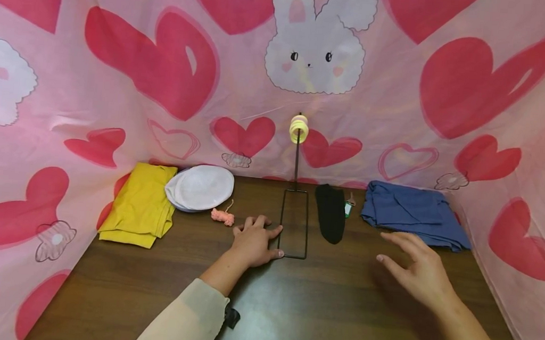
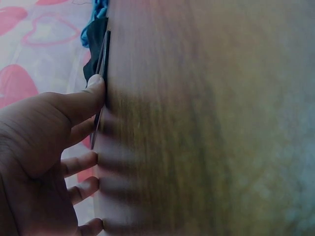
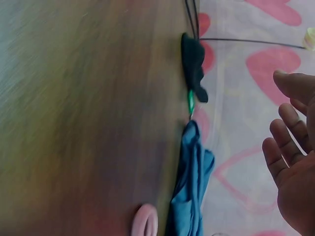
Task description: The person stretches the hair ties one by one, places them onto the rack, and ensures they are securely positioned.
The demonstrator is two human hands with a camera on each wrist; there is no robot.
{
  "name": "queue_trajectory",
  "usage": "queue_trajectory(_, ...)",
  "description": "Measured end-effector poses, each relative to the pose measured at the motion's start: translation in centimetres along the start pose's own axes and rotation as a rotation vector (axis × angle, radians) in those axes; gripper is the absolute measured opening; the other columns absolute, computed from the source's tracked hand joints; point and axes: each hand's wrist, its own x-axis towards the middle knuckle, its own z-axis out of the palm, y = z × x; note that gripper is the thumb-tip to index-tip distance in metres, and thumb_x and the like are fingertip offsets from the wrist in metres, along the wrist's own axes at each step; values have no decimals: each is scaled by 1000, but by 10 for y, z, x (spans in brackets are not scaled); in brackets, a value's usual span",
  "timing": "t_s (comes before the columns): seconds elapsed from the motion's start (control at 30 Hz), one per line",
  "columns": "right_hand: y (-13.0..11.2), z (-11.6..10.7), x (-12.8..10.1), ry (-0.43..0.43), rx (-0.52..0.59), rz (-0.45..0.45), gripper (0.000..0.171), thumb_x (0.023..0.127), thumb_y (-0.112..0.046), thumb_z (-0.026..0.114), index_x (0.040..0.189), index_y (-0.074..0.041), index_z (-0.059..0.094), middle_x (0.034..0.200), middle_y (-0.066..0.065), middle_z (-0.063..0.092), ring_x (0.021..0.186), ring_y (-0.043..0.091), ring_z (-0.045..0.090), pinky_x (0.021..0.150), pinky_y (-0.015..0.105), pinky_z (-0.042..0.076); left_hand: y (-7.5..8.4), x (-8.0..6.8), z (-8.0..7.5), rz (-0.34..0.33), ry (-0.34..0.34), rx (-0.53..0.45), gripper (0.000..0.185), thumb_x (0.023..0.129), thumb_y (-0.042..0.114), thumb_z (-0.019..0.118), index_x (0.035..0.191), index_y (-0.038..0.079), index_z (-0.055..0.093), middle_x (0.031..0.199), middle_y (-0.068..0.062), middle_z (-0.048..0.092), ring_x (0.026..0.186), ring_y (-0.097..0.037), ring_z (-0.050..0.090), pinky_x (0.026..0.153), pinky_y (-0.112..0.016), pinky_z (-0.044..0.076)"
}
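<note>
A black wire stand (image 1: 307,226) has a rectangular base lying on the table and a tall upright rod. Near the rod's top hang pale yellow rings (image 1: 298,129). My left hand (image 1: 256,242) rests at the base's left side, fingers spread on the table. Its thumb (image 2: 96,88) touches the wire in the left wrist view. Raised over the table on the right, my right hand (image 1: 420,269) holds nothing; its fingers are apart and slightly bent. Right of the stand lies a black insole-shaped piece (image 1: 330,214), beside a key with a green tag (image 1: 348,209).
Folded yellow cloth (image 1: 142,205), a white round fabric item (image 1: 204,187) and a coral yarn bundle (image 1: 223,217) lie left. Folded blue cloth (image 1: 413,216) lies right. A pink looped item (image 3: 144,221) shows in the right wrist view. Patterned fabric walls surround the table (image 1: 300,311).
</note>
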Motion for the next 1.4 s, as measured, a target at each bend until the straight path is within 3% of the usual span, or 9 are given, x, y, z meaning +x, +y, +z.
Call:
queue_trajectory(0.27, 18, -10, -19, -45, -40, 67, 62, 65, -3, 95, 123, -12, 75, 116, 4, 69, 120, -9, 48, 99, 1, 27, 0, 0, -1, 3, 1, -9, 73, 89, 64, 72, 154, 39, 50, 154, -4, 43, 137, -38, 37, 99, -70, 33)
queue_trajectory(0.37, 23, -13, -26, -64, -57, 88, 64, 64, -4, 96, 124, -14, 75, 117, 3, 70, 120, -9, 47, 94, 1, 30, 0, 0, -1, 4, 3, -10, 73, 89, 64, 72, 154, 38, 51, 153, -4, 44, 136, -38, 38, 98, -69, 33)
queue_trajectory(0.63, 42, -23, -42, -188, -105, 159, 67, 68, -19, 98, 129, -15, 71, 123, 8, 69, 112, 13, 52, 81, 9, 41, 1, -2, -2, 1, 1, -12, 73, 89, 64, 72, 154, 38, 51, 153, -4, 44, 136, -39, 38, 98, -69, 33)
queue_trajectory(0.83, 56, -30, -52, -291, -113, 188, 69, 70, -28, 97, 131, -12, 69, 122, 10, 72, 112, 31, 56, 91, 24, 32, 2, -2, -2, 3, -3, -14, 72, 89, 64, 72, 153, 37, 52, 153, -5, 44, 136, -39, 38, 98, -70, 33)
queue_trajectory(0.9, 60, -32, -55, -304, -105, 184, 70, 68, -28, 98, 130, -10, 70, 121, 10, 72, 111, 30, 55, 94, 19, 28, 2, -2, -3, 2, -2, -12, 72, 89, 64, 72, 153, 38, 52, 153, -5, 44, 136, -39, 38, 98, -69, 33)
queue_trajectory(1.03, 68, -33, -61, -308, -77, 171, 71, 63, -26, 100, 126, -8, 71, 117, 10, 74, 109, 13, 53, 94, 5, 19, 2, -2, -3, 3, 2, -10, 73, 89, 64, 72, 153, 37, 52, 153, -5, 44, 136, -39, 38, 98, -69, 33)
queue_trajectory(1.13, 72, -35, -65, -321, -73, 166, 70, 62, -25, 100, 124, -8, 72, 115, 10, 74, 108, 7, 53, 93, 5, 20, 2, -2, -3, 6, 4, -12, 73, 89, 63, 72, 153, 37, 53, 152, -5, 44, 136, -39, 38, 97, -70, 34)
queue_trajectory(1.4, 76, -39, -73, -392, -132, 254, 66, 65, -29, 99, 124, -11, 74, 116, 9, 74, 105, 28, 61, 86, 18, 34, 1, -2, -2, 8, 10, -12, 73, 89, 64, 72, 153, 37, 53, 152, -5, 45, 136, -39, 38, 97, -69, 34)
